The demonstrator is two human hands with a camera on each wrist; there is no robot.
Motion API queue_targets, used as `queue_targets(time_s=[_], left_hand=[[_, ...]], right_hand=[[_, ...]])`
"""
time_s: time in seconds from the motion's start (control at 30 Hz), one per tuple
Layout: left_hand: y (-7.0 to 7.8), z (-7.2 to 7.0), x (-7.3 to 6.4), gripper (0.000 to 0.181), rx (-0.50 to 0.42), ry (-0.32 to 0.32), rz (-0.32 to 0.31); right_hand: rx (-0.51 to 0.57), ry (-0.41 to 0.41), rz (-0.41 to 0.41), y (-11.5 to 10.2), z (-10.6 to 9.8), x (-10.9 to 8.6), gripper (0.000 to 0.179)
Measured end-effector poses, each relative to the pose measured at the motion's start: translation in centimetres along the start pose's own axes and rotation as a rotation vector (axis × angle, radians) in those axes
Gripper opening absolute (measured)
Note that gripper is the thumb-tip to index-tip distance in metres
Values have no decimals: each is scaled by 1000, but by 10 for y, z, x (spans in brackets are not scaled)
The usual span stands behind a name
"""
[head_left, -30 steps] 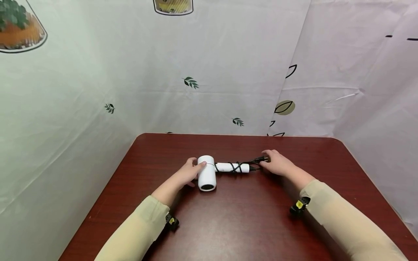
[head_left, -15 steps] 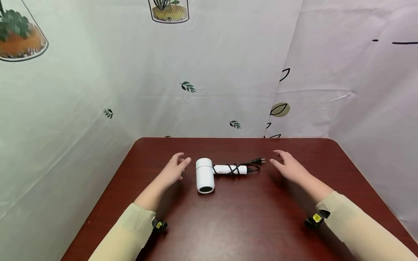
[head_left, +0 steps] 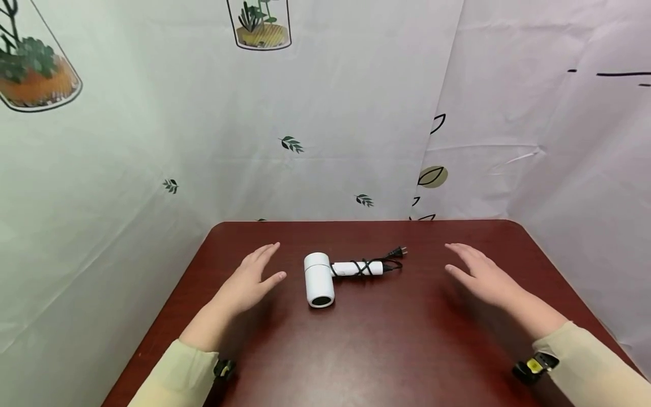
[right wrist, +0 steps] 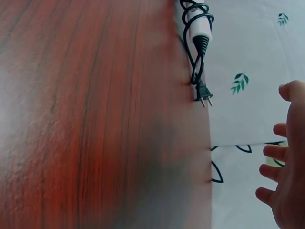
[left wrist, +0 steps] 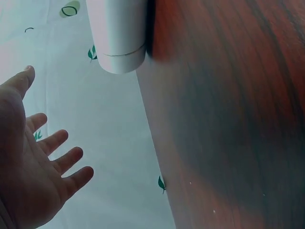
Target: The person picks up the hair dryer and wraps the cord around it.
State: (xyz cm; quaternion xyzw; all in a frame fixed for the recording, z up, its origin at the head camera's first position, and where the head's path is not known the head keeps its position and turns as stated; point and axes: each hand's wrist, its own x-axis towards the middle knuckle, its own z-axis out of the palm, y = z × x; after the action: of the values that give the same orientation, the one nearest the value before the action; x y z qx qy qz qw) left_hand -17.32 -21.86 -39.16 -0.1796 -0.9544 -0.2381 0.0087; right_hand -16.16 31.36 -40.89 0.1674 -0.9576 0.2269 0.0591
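Observation:
A white hair dryer (head_left: 319, 280) lies on the dark red table, its barrel to the left and its handle (head_left: 351, 268) pointing right. The black cord is wound around the handle, and its two-prong plug (head_left: 396, 252) lies past the handle's end. My left hand (head_left: 244, 285) is held over the table left of the barrel, fingers spread and thumb apart, holding nothing. On the other side, my right hand (head_left: 485, 277) hovers right of the plug with its fingers extended, also holding nothing. The left wrist view shows the dryer's barrel (left wrist: 119, 36); the right wrist view shows the plug (right wrist: 203, 93).
The wood-grain table (head_left: 366, 356) has rounded far corners. A white cloth backdrop (head_left: 335, 102) printed with leaves and plant jars hangs behind it and along both sides. Each sleeved wrist wears a small black camera (head_left: 534, 364).
Both hands have let go, the left of the dryer's barrel and the right of the plug end. They have drawn apart and back toward me, fingers straightening. The dryer stays lying on the table.

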Motion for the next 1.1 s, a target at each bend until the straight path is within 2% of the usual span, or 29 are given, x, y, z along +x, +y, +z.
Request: queue_targets(time_s=[0.27, 0.5, 1.1], left_hand=[[-1, 4, -4, 78, 81, 20, 19], [-4, 6, -5, 79, 126, 20, 43], [-2, 9, -9, 79, 164, 25, 51]], right_hand=[[-77, 29, -47, -1, -8, -12, 59], [-97, 26, -33, -1, -14, -20, 60], [-94, 39, -39, 0, -17, -24, 61]])
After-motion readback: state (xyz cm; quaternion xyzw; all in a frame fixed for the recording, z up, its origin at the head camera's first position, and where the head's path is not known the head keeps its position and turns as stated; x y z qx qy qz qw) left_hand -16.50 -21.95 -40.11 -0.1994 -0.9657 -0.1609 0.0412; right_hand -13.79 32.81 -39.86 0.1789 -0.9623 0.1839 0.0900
